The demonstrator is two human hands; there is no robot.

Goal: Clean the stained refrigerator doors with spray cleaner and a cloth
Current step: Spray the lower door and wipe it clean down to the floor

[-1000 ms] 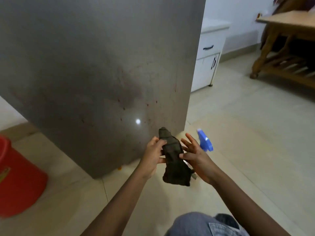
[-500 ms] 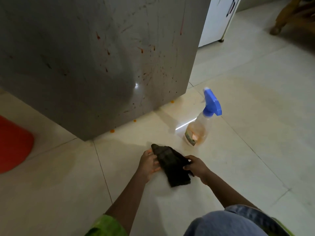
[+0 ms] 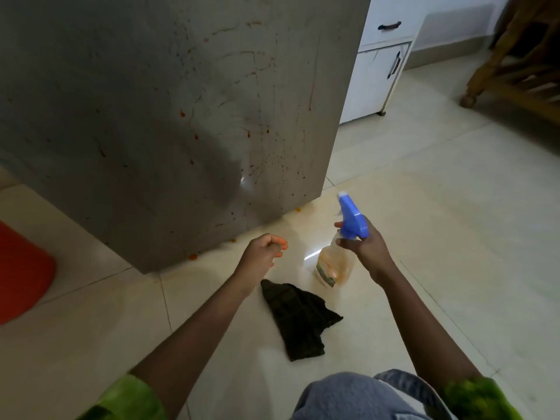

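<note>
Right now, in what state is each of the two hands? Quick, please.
Left hand: empty, fingers loosely curled.
Right hand: grips the spray bottle at its neck.

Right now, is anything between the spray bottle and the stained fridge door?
Nothing visible does. The right hand holds the spray bottle facing the fridge door across open air; the left hand sits left of that line, the cloth on the floor.
</note>
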